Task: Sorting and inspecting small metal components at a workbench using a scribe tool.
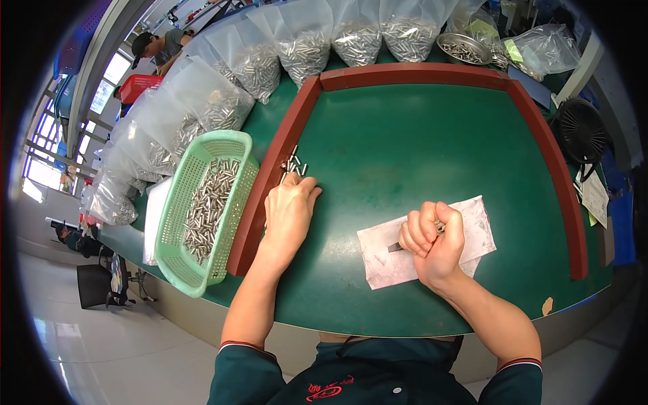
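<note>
Against the left red-brown rail lies a small heap of short silvery metal pins. My left hand is beside this heap, palm down, its fingers curled and their tips hidden beneath it; whatever they pinch does not show. Over a stained whitish cloth, my right hand is closed in a fist. A small light-coloured end of something shows in the top of that fist, too little to name. A dark flat metal tip shows at its left side, above the cloth.
A green basket of metal pins stands left of the rail. Clear bags of pins line the table's back and left. A metal bowl and black fan are at right. Other people work at far left.
</note>
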### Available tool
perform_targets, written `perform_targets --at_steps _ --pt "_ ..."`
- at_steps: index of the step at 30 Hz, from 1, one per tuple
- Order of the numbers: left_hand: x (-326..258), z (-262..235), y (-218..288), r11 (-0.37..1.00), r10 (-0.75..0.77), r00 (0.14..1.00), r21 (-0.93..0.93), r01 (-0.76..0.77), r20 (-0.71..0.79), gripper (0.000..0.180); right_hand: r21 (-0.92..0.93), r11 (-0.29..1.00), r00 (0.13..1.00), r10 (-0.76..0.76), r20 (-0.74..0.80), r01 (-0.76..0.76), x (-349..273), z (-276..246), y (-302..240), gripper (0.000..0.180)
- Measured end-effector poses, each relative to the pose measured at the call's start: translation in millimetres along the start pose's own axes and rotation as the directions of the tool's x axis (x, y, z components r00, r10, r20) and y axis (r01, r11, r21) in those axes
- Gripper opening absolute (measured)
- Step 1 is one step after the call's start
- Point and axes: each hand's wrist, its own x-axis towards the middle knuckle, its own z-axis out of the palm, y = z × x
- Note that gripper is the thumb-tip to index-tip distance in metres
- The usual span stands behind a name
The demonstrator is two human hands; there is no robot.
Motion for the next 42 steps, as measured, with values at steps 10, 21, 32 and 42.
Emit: perform_targets --at_steps 10,21,32,42 --pt "-4 15 13 0.994 0.065 0.997 -0.081 -0.069 -0.050 0.010 0.019 1.000 1.000 0.019 -0.005 -0.019 0 1 -1 0.037" --pt "-2 10 20 0.945 0.046 0.999 -0.322 -0.051 -0.025 0.017 0.030 0.999 0.999 0.045 -0.014 -0.044 -2 1 2 0.037" --pt "-1 7 22 0.979 0.164 0.984 -0.132 -0.153 0.071 0.009 -0.225 0.963 0.983 -0.121 0.142 0.151 -10 6 5 0.035" --pt "7 12 19 0.953 0.304 0.948 -0.032 -0.303 0.092 0.010 -0.203 0.969 0.984 -0.112 0.136 0.138 -9 5 3 0.036"
